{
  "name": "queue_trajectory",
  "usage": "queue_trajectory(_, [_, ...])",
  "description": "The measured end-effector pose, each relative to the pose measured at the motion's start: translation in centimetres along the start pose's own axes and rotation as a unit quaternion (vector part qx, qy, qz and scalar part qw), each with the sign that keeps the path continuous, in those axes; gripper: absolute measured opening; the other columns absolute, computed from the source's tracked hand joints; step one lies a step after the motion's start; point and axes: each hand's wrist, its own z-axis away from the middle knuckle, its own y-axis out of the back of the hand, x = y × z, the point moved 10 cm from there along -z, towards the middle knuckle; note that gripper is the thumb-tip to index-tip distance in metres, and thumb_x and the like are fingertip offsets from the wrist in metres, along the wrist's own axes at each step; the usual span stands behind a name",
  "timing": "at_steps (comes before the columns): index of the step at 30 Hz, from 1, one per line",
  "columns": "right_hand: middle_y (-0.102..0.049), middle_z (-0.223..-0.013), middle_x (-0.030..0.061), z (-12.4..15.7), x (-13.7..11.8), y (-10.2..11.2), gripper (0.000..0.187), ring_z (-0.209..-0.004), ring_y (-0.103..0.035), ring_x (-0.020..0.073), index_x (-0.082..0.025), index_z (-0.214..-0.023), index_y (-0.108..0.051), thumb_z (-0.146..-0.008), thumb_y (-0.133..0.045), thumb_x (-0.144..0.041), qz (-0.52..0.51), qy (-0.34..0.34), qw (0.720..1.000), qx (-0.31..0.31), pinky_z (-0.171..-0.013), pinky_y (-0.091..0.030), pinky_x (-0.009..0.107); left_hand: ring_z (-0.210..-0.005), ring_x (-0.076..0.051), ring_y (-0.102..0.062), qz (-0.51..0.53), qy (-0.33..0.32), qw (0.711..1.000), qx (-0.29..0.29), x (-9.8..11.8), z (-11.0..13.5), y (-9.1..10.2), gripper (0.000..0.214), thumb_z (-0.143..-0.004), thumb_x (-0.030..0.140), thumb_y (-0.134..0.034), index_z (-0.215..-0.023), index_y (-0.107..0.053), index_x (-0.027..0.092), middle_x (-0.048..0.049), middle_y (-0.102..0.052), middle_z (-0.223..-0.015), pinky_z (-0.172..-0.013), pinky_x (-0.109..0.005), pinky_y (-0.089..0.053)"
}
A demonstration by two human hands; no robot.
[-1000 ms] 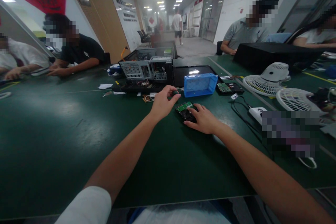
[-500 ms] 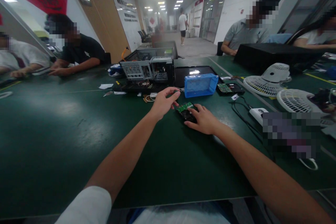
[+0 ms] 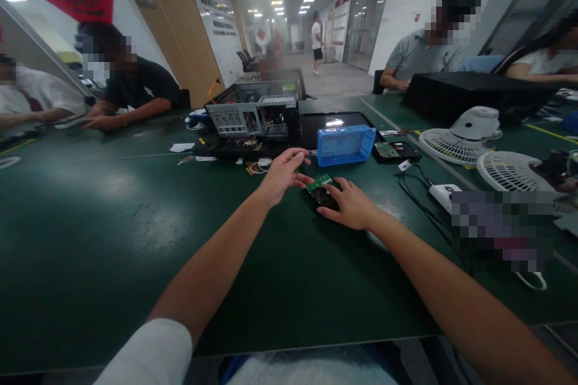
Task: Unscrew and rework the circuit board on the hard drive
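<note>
A small black device with a green circuit board (image 3: 320, 182) rests on the green table in front of me. My right hand (image 3: 351, 204) lies over its right side, thumb along the near edge and fingers across the top, gripping it. My left hand (image 3: 285, 175) is at its left edge with fingers apart, the lower fingertips touching or very close to the board. I cannot make out anything held in the left hand. Just behind the hands stands a blue plastic bin (image 3: 345, 145) on its side.
An opened computer case (image 3: 253, 117) stands behind my left hand, with cables and scraps before it. To the right lie another black device with a green board (image 3: 396, 151), white fan parts (image 3: 456, 138) and a power strip (image 3: 445, 192). Several people sit around the table.
My left hand's lower fingers have moved slightly right to the board's edge. The device has turned or shifted a little under my right hand, which stays in place.
</note>
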Motion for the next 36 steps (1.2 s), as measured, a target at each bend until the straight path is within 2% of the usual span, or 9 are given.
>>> queue_trajectory(4, [-0.045, -0.15, 0.023, 0.0, 0.0, 0.0, 0.083, -0.13, -0.052, 0.0431, -0.021, -0.155, -0.045, -0.093, -0.046, -0.076, -0.001, -0.003, 1.0, -0.003, -0.106, -0.043, 0.054, -0.082, -0.019, -0.077, 0.063, 0.0, 0.998, -0.019, 0.1, -0.1, -0.4, 0.02, -0.099, 0.037, -0.06, -0.114, -0.063, 0.023, -0.0065, -0.066, -0.111, -0.076, -0.032, -0.064])
queue_trajectory(6, [-0.046, -0.15, 0.0232, 0.1, 0.1, 0.0, 0.083, -0.13, -0.052, 0.0431, -0.021, -0.155, -0.046, -0.093, -0.046, -0.075, 0.0, -0.004, 1.0, -0.001, -0.107, -0.043, 0.054, -0.088, -0.02, -0.077, 0.089, 0.004, 0.996, -0.02, 0.2, -0.1, -0.3, 0.017, -0.101, 0.032, -0.058, -0.113, -0.063, 0.021, -0.0072, -0.067, -0.109, -0.09, -0.04, -0.063])
queue_trajectory(10, [-0.046, -0.15, 0.023, 0.1, 0.1, 0.0, 0.083, -0.129, -0.053, 0.0428, -0.021, -0.155, -0.046, -0.092, -0.047, -0.076, 0.004, -0.004, 1.0, 0.008, -0.107, -0.043, 0.054, -0.094, -0.021, -0.076, 0.107, 0.021, 0.993, -0.036, 0.3, 0.0, -0.5, 0.015, -0.101, 0.028, -0.056, -0.111, -0.063, 0.019, -0.0091, -0.068, -0.108, -0.1, -0.046, -0.06])
queue_trajectory(13, [-0.045, -0.15, 0.0235, 0.1, 0.1, 0.0, 0.083, -0.13, -0.052, 0.0431, -0.021, -0.155, -0.046, -0.092, -0.047, -0.075, 0.003, 0.0, 1.0, 0.009, -0.107, -0.043, 0.055, -0.093, -0.021, -0.075, 0.108, 0.021, 0.993, -0.035, 0.4, 0.1, -0.5, 0.015, -0.101, 0.029, -0.056, -0.11, -0.064, 0.02, -0.0093, -0.068, -0.108, -0.1, -0.047, -0.06])
queue_trajectory(18, [-0.045, -0.151, 0.0234, 0.1, 0.1, 0.0, 0.083, -0.13, -0.052, 0.0428, -0.021, -0.155, -0.046, -0.093, -0.046, -0.076, 0.004, 0.0, 1.0, 0.005, -0.107, -0.043, 0.055, -0.094, -0.025, -0.075, 0.1, 0.042, 0.994, -0.009, 0.2, -0.1, 0.1, 0.042, -0.103, 0.055, -0.046, -0.108, -0.066, 0.018, -0.0133, -0.069, -0.106, -0.094, -0.047, -0.063])
queue_trajectory(20, [-0.044, -0.151, 0.0235, 0.1, 0.1, 0.0, 0.084, -0.13, -0.053, 0.0429, -0.02, -0.155, -0.045, -0.093, -0.045, -0.076, 0.005, 0.002, 1.0, 0.003, -0.107, -0.043, 0.055, -0.093, -0.026, -0.075, 0.099, 0.048, 0.994, -0.003, 0.1, -0.1, 0.3, 0.048, -0.101, 0.061, -0.045, -0.106, -0.066, 0.018, -0.0136, -0.07, -0.105, -0.091, -0.047, -0.063])
queue_trajectory(27, [-0.044, -0.151, 0.023, 0.0, 0.1, -0.1, 0.084, -0.13, -0.052, 0.0425, -0.02, -0.156, -0.045, -0.093, -0.045, -0.076, 0.004, 0.001, 1.0, 0.005, -0.107, -0.043, 0.054, -0.085, -0.023, -0.077, 0.061, 0.053, 0.997, 0.018, -0.6, 0.0, 0.8, 0.031, -0.099, 0.045, -0.059, -0.102, -0.068, 0.016, -0.0117, -0.071, -0.104, -0.083, -0.039, -0.065])
queue_trajectory(36, [-0.045, -0.15, 0.0226, 0.0, 0.0, 0.0, 0.084, -0.13, -0.052, 0.0423, -0.02, -0.155, -0.046, -0.092, -0.046, -0.076, 0.006, -0.006, 1.0, 0.004, -0.107, -0.043, 0.053, -0.079, -0.021, -0.077, 0.009, 0.048, 0.999, 0.012, 0.2, 0.5, 0.0, 0.025, -0.095, 0.039, -0.066, -0.105, -0.064, 0.016, -0.0122, -0.071, -0.112, -0.066, -0.029, -0.063])
